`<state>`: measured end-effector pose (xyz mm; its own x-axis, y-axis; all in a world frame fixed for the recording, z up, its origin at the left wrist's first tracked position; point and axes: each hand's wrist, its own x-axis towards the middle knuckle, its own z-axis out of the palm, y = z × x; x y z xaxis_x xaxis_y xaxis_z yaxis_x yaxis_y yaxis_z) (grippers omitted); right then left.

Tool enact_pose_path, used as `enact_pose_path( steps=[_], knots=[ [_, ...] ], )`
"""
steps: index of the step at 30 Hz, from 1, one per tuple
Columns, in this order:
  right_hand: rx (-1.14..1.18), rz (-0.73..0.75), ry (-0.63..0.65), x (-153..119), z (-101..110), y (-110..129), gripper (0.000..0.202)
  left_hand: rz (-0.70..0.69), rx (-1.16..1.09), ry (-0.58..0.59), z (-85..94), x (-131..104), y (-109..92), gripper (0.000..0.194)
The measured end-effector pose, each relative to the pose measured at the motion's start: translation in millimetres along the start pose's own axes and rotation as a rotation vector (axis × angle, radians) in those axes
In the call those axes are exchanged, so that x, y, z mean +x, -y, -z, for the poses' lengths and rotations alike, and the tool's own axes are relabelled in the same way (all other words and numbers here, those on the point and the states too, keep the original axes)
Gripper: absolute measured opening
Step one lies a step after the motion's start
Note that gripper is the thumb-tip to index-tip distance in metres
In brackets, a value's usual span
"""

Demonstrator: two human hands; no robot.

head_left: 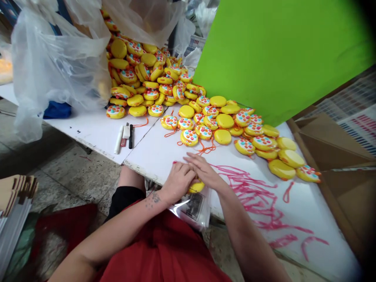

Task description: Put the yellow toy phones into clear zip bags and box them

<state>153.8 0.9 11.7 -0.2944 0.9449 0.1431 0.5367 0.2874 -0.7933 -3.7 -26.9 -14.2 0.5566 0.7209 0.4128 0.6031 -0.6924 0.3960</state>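
My left hand (179, 181) is closed, fingers curled over a yellow round toy (196, 187) at the table's front edge; only part of the toy's plain side shows below my hands. My right hand (205, 172) lies against it from the other side, fingers stretched out over the knuckles of my left hand. A clear plastic bag (190, 209) with a dark printed patch lies just under the toy, by my lap. In front of my hands sit more such toys (189, 138), yellow with coloured dots, small eyes and orange cord loops.
A big heap of these toys (148, 59) rises behind, beside a translucent bag (58, 66). Markers (131, 136) and a white piece lie left of my hands. A green board (273, 55) stands behind right. Pink scribbles cover the white table (311, 203); a cardboard box (329, 156) stands right.
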Motion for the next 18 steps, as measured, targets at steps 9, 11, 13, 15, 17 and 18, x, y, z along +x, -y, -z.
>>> enact_pose_path(
  steps=[9,11,13,15,17,18],
  knots=[
    [-0.203,-0.527,-0.343,-72,8,0,0.049,0.056,-0.301,0.112,8.2,19,7,0.016],
    [-0.184,-0.509,-0.32,-75,-2,3,0.049,0.032,-0.309,0.163,13.3,23,8,0.015],
    [-0.211,-0.493,-0.348,-71,-12,8,0.048,0.032,-0.286,0.22,18.0,27,7,0.015],
    [-0.236,-0.477,-0.403,-65,-18,13,0.049,0.066,-0.264,0.278,22.0,29,4,0.014],
    [-0.215,-0.437,-0.486,-60,-21,18,0.049,0.101,-0.255,0.306,26.0,28,-1,0.016],
    [-0.184,-0.413,-0.526,-59,-22,19,0.048,0.117,-0.25,0.286,28.0,26,-3,0.017]
  ],
)
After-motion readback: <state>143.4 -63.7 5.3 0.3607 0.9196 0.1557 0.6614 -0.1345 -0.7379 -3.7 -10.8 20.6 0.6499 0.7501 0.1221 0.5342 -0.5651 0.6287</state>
